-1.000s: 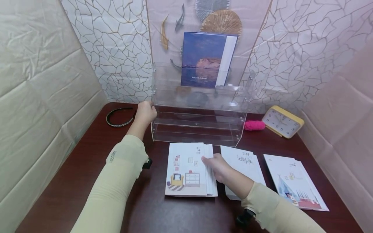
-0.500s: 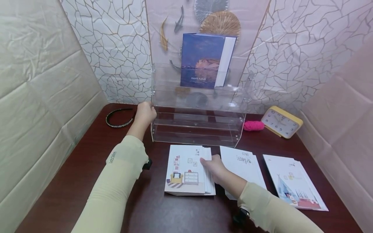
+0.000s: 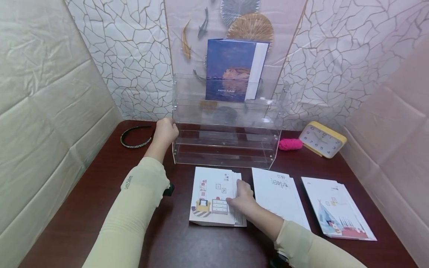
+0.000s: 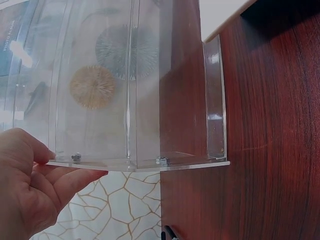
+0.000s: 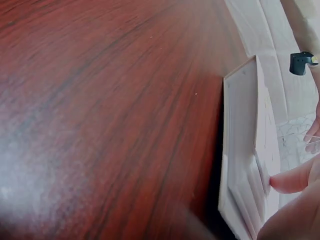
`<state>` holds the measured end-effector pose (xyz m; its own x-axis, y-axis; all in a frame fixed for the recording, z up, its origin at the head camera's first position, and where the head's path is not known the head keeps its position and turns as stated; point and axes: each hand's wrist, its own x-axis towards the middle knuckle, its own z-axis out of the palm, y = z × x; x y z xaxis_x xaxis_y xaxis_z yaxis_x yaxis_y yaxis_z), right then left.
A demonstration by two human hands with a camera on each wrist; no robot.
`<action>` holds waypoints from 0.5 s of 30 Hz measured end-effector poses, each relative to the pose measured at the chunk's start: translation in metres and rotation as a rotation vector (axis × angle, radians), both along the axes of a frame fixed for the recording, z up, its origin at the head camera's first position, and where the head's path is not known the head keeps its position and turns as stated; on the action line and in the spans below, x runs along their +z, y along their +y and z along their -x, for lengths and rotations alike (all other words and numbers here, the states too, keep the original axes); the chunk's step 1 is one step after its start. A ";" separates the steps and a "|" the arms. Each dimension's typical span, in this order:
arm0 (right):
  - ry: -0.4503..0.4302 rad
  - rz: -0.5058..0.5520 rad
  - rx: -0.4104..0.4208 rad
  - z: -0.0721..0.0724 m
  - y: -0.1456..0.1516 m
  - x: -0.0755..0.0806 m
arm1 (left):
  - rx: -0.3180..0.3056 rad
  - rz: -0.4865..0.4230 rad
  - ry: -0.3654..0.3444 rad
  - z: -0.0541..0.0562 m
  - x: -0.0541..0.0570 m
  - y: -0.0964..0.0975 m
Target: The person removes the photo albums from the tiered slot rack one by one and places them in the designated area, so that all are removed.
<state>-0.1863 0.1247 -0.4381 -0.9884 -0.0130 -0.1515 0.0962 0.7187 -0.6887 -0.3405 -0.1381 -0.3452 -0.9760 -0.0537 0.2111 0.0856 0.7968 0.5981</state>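
My left hand (image 3: 166, 130) grips the left side panel of a clear acrylic rack (image 3: 228, 162). In the left wrist view the thumb and fingers close round the edge of that panel (image 4: 182, 165). My right hand (image 3: 244, 199) is at the right edge of a white album (image 3: 208, 186) with an armchair and a chest of drawers drawn on it. Its thumb (image 5: 290, 181) presses the cover near the edge, and the other fingers lie along the right side. The album lies flat on the table, its layered edges showing in the right wrist view.
A blue photo album (image 3: 229, 70) stands in the rack's upper tier. Two more white albums, one with lettering (image 3: 275, 193) and one with a tent (image 3: 338, 208), lie to the right. Behind them are pink yarn (image 3: 290, 144) and a yellow clock (image 3: 323, 139). A headband (image 3: 135, 145) lies at left.
My right hand has slid nearer along the album's right edge, its thumb now lower on the cover. The album's far edge has shifted slightly toward me. My left hand keeps its grip on the rack.
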 end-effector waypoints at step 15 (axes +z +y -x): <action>0.199 0.192 0.038 0.024 0.002 0.048 | 0.002 -0.018 -0.013 0.001 0.000 0.000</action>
